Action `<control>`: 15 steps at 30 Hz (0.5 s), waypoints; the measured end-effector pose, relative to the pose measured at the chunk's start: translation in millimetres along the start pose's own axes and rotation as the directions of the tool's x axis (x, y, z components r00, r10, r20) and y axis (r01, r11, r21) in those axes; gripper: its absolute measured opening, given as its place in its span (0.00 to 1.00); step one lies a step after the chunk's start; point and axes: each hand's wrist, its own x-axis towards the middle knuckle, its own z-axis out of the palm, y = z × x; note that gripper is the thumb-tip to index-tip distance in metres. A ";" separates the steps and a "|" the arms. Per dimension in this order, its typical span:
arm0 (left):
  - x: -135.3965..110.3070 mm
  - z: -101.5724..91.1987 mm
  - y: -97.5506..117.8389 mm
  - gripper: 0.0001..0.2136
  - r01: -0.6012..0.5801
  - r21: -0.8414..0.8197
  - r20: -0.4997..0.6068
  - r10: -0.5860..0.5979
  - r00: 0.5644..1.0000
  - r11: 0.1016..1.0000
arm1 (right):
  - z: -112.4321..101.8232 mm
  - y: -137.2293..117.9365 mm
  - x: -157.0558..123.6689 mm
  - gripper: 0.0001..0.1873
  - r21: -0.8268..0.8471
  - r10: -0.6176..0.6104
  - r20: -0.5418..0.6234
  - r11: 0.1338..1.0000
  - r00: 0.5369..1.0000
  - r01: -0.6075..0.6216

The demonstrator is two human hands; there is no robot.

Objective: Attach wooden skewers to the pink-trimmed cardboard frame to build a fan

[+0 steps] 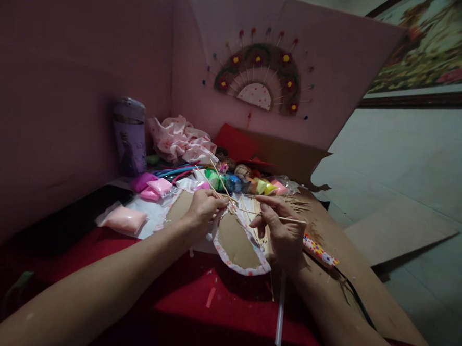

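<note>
Left hand (205, 209) pinches sticks (221, 179) — lower ends unclear; half-curled right hand (279, 229), another stick (296, 220) — table's (168, 305) near edge cut off.

No text or numbers can be read; small marks on purple bottle (130, 135), toward ten o'clock, cannot be deciphered.

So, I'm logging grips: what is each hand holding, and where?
Left hand: two sticks, near their lower ends; whether cardboard too, unclear. Right hand: one stick, around its middle.
</note>
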 end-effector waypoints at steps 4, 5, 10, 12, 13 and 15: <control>-2.9 1.5 3.1 0.08 -0.027 0.029 -0.011 0.027 1.000 0.999 | 0.1 -1.0 0.6 0.10 0.027 0.019 0.011 0.999 1.000 -0.019; -3.9 2.2 4.6 0.08 -0.044 0.044 0.000 0.044 0.999 0.998 | 0.1 -1.2 0.7 0.10 0.029 0.026 0.020 0.999 0.999 -0.027; -8.1 5.4 11.4 0.09 -0.084 0.068 0.050 0.080 0.995 0.994 | 0.1 -0.4 0.1 0.10 0.045 0.062 0.075 0.997 0.995 -0.066; -8.6 5.7 11.9 0.08 -0.083 0.054 0.063 0.080 0.995 0.995 | 0.3 1.0 0.3 0.09 0.062 0.070 0.088 0.995 0.994 -0.076; -8.6 5.6 11.5 0.08 -0.082 0.047 0.069 0.079 0.994 0.996 | 0.3 1.9 0.6 0.09 0.070 0.075 0.092 0.994 0.993 -0.081; -8.2 5.3 10.2 0.08 -0.079 0.034 0.080 0.077 0.994 0.996 | 0.2 3.6 1.4 0.09 0.084 0.087 0.096 0.992 0.992 -0.095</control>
